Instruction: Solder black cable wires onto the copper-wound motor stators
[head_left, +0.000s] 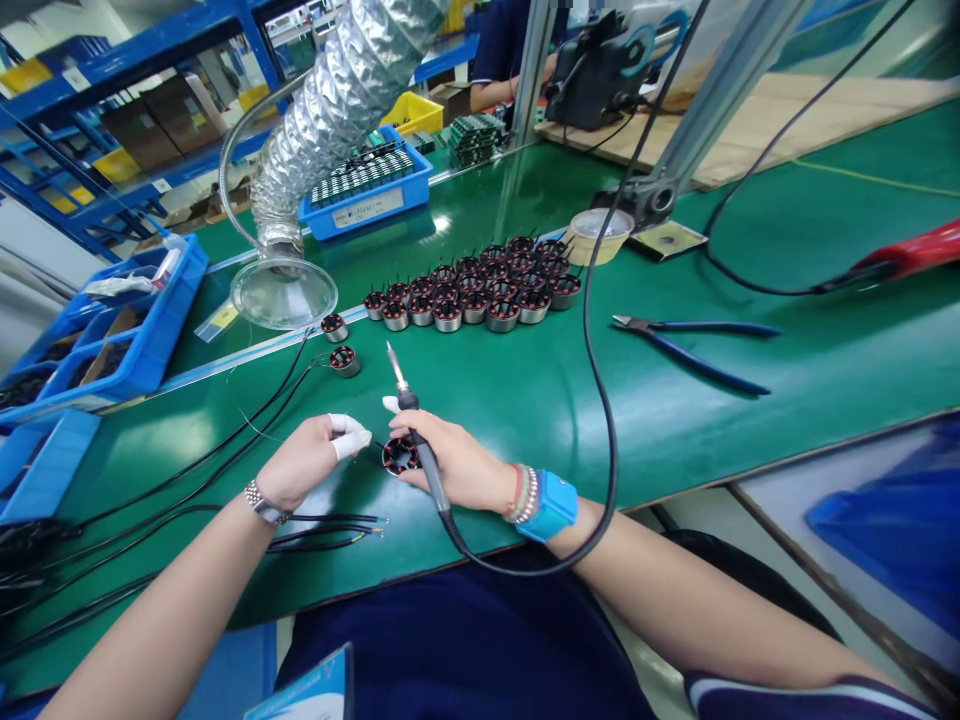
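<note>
My right hand (457, 455) is closed round a soldering iron (429, 465), whose bare metal tip points up and away. Its fingers also steady a small round motor stator (400, 457) with copper windings on the green bench. Close by on the left, my left hand (311, 460) pinches with white-covered fingertips. A thin solder wire (251, 420) runs into that hand from behind; the pinched end is hidden. A short dark lead shows between those fingertips and the stator. Two more stators, one (344, 361) with black cable attached and another (334, 327), sit beyond my left hand.
Several stators (472, 305) stand grouped mid-bench. Blue-handled cutters (697, 345) lie at right, near a tape roll (600, 237). A fume hood (285, 295) hangs at left. Black cables (330, 530) lie near the front edge. Blue bins (150, 340) stand left; a co-worker (495, 60) sits opposite.
</note>
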